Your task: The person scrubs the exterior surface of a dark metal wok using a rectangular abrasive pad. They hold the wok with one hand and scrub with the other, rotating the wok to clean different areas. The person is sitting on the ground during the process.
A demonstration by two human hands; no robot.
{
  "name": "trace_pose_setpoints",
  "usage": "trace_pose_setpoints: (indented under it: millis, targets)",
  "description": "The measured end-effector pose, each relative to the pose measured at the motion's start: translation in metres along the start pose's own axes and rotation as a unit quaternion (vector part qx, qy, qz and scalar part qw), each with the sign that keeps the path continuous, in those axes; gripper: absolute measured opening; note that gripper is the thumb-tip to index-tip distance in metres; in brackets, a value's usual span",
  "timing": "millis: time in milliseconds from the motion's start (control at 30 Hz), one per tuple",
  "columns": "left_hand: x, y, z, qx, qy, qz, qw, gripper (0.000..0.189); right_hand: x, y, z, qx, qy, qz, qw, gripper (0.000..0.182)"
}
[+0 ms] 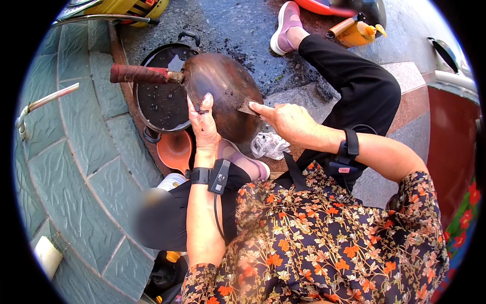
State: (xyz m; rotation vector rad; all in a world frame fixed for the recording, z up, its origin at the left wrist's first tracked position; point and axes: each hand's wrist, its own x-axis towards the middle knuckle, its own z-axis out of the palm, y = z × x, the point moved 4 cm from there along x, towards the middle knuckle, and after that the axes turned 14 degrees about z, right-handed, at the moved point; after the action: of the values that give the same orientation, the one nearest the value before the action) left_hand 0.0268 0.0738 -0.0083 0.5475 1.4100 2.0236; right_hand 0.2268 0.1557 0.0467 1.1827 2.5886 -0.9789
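A wok is held tilted with its browned, scorched outer side facing up, its red-wrapped handle pointing left. My left hand grips the wok at its near left side, thumb on the metal. In my right hand is a small flat metal scraper blade, pressed by a fingertip against the wok's right side. Beneath the wok and its handle lies a wide black two-handled pan holding dark liquid with floating bits. My left fingers and thumb bear dark smudges.
An orange plastic ladle lies below the pan, and a crumpled white plastic bag is near my shoe. Dark debris dots the wet stone floor. A yellow pump bottle stands at upper right. Green tiled wall with a pipe runs along the left.
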Motion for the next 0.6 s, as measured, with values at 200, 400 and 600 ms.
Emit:
trace_pose_setpoints:
  millis: [200,400,600]
  targets:
    - [0.006,0.007,-0.002,0.026,-0.017,-0.014,0.999,0.058,0.006,0.002,0.012,0.050,0.013,0.006,0.999,0.041]
    - [0.008,0.009,0.003,0.017,-0.019,0.004,1.000,0.059,0.013,0.000,0.018,0.114,0.018,0.047,0.992,0.037]
    - [0.007,0.006,-0.002,0.043,-0.024,0.004,0.999,0.054,0.076,-0.003,-0.020,0.066,0.005,-0.049,0.997,0.034]
